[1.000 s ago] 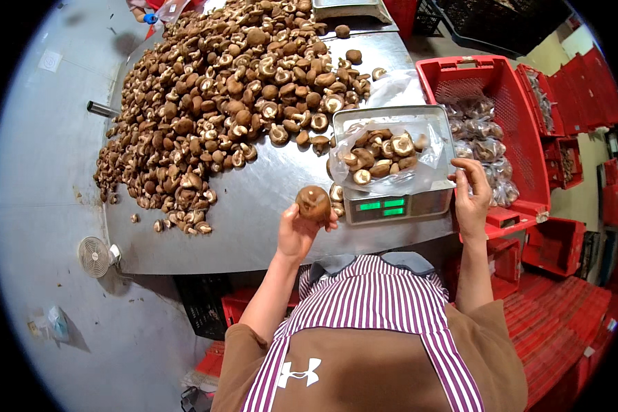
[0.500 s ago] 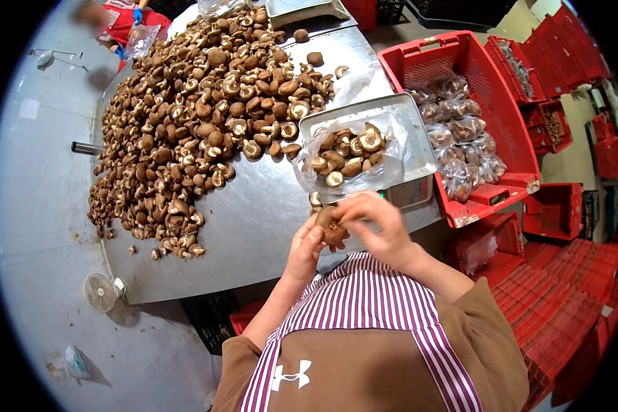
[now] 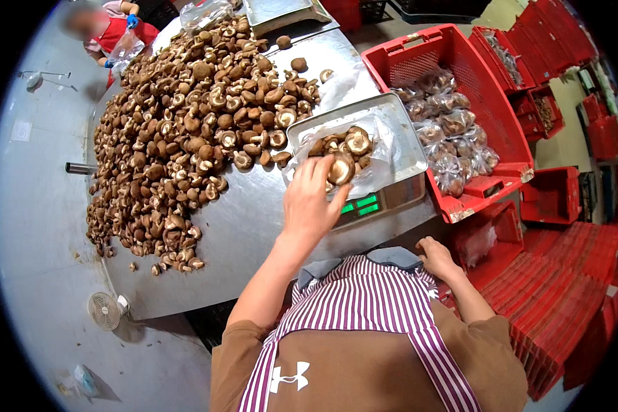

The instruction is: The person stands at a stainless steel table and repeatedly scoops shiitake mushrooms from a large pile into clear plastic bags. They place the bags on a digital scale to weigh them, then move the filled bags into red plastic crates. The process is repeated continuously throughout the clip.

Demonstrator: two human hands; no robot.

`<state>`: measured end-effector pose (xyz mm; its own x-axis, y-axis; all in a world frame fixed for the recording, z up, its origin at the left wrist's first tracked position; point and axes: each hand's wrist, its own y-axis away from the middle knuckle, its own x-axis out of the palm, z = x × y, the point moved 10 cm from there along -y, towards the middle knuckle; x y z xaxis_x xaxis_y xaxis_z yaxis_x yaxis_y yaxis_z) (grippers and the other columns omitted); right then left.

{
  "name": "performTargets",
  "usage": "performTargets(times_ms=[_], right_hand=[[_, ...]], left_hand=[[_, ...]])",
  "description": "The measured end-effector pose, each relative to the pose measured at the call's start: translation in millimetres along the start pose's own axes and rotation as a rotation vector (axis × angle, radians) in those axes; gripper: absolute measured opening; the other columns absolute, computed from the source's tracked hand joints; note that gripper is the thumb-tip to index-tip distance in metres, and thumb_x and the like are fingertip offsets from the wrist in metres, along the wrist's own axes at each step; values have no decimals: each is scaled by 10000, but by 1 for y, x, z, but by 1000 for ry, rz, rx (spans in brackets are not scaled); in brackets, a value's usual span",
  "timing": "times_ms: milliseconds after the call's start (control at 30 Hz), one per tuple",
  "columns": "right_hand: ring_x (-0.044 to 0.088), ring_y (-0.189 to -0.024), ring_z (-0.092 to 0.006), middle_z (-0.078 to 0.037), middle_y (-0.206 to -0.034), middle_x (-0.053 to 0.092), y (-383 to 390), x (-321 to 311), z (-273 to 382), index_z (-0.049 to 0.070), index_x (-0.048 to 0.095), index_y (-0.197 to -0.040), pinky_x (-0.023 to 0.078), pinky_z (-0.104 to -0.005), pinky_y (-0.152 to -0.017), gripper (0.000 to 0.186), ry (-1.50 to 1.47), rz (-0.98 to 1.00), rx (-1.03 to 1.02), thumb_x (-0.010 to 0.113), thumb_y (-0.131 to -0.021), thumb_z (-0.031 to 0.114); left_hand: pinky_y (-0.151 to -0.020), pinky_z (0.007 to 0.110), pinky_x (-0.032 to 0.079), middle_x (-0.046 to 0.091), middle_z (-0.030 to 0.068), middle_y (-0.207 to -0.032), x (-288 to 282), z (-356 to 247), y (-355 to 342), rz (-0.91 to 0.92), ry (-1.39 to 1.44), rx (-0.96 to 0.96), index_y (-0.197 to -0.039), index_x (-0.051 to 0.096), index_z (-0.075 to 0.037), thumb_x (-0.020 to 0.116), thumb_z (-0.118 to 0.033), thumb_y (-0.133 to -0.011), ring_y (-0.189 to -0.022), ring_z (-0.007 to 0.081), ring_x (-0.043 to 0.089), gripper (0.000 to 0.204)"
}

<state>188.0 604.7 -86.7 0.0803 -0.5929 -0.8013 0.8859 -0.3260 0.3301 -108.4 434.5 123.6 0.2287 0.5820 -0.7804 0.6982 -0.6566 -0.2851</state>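
My left hand grips a large brown mushroom, pale underside up, at a clear plastic bag of mushrooms. The bag rests on the tray of a steel scale with lit green displays. My right hand is lower right, beside the table edge, its fingers curled closed; whether anything is in them I cannot make out. A large heap of loose mushrooms covers much of the steel table left of the scale.
A red crate holding bagged mushrooms stands right of the scale. More red crates are stacked rightward. A person in a red apron with blue gloves handles a bag at upper left. Another scale sits at the back; a fan is lower left.
My left hand has moved up with the mushroom into the scale's bag. My right hand went to the mushroom, then withdrew down and right. The view has shifted, showing more of the other person.
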Motion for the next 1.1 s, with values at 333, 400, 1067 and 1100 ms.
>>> performTargets(times_ms=[333, 400, 1067, 1100], right_hand=[[604, -774, -368, -180, -807, 601, -17, -81, 31, -15, 596, -774, 469, -439, -687, 234, -71, -93, 96, 692, -831, 191], [605, -792, -353, -173, -824, 594, -30, -110, 53, -7, 597, -812, 472, -418, -691, 204, -186, -253, 22, 696, -835, 171], [594, -775, -92, -51, -801, 678, -178, -180, 167, -5, 675, -904, 479, -251, -734, 224, -899, -306, -252, 583, -948, 194], [607, -813, -106, -53, -839, 681, -175, -195, 187, -11, 670, -923, 484, -266, -761, 226, -955, -281, -302, 557, -963, 181]], left_hand=[[-734, 337, 513, 615, 122, -1134, -36, 20, 22, -327, 97, 52, -1159, 618, -49, 709, -49, -808, -920, 230, 627, 363], [-658, 302, 470, 608, 93, -1102, -55, 43, 36, -363, 178, -146, -1152, 617, -44, 693, -42, -821, -843, 173, 594, 339], [-744, 238, 448, 670, 22, -832, 3, 97, -10, -153, 988, -539, -879, 669, -22, 635, -171, -922, -780, 89, 594, 159], [-750, 247, 453, 670, 28, -828, -13, 79, -22, -181, 988, -471, -894, 665, -11, 624, -181, -929, -782, 98, 599, 179]])
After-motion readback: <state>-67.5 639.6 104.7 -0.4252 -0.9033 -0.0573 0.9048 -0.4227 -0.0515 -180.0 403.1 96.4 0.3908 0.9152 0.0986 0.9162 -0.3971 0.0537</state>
